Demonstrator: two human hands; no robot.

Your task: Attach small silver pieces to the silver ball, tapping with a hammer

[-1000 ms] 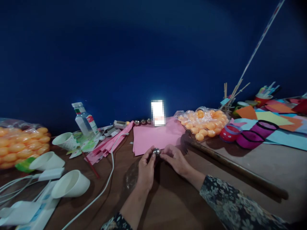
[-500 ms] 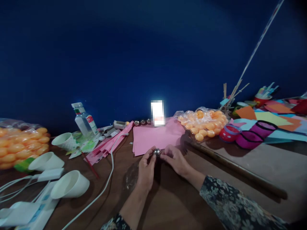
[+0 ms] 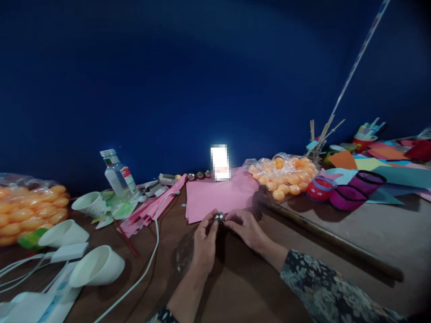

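Note:
A small shiny silver ball (image 3: pixel 219 218) is held between my two hands, just in front of the pink paper sheets (image 3: pixel 218 197). My left hand (image 3: pixel 204 240) pinches its left side between thumb and fingers. On the other side, my right hand (image 3: pixel 247 229) has thumb and index finger brought together at the ball's right edge. More silver balls (image 3: pixel 200 175) sit in a row behind the pink sheets, beside a bright blurred rectangle (image 3: pixel 220 162).
Right: a bag of orange balls (image 3: pixel 286 175), a long wooden stick (image 3: pixel 330 235), purple rings (image 3: pixel 348 197). Left: white cups (image 3: pixel 97 265), a clear bottle (image 3: pixel 117 175), pink strips (image 3: pixel 151 208), a white cable (image 3: pixel 148 264), a power strip (image 3: pixel 60 291) and another orange-ball bag (image 3: pixel 32 211).
The view has shifted slightly, so most objects sit a little lower in it. My right hand's fingers have drawn closer to the silver ball; my left hand keeps its hold.

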